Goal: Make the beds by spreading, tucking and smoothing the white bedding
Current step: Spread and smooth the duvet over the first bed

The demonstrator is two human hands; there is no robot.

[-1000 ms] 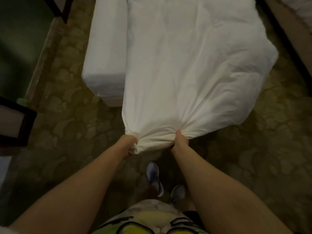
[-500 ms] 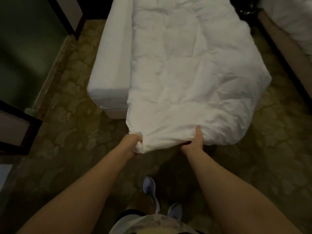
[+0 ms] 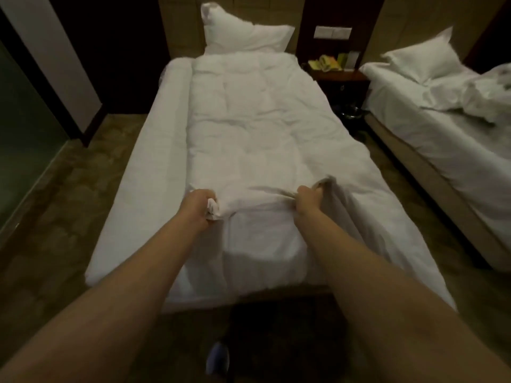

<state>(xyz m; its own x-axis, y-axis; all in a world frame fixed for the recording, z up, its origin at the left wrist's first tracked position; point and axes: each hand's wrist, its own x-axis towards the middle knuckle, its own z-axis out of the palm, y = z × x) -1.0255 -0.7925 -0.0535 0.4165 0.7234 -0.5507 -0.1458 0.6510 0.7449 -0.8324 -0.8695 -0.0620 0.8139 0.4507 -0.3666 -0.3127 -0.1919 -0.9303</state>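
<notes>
Duvet (image 3: 249, 128) on near bed (image 3: 130, 217), sitting off-centre to the right.
White, wrinkled, laid lengthwise. Bare sheet strip down the left, right edge hanging over the side, two bunched gathers near the foot end. Pillow (image 3: 243, 37) propped upright at the head. Far bed (image 3: 448, 161) on the right: crumpled bedding (image 3: 484, 98), second pillow (image 3: 423, 60) at its head.

Carpet (image 3: 69, 189) left of the bed (image 3: 154, 161) lies open; nightstand (image 3: 340, 78) and other bed (image 3: 442, 150) crowd its right.

Duvet end (image 3: 257, 208) now up over mattress (image 3: 154, 167)
</notes>
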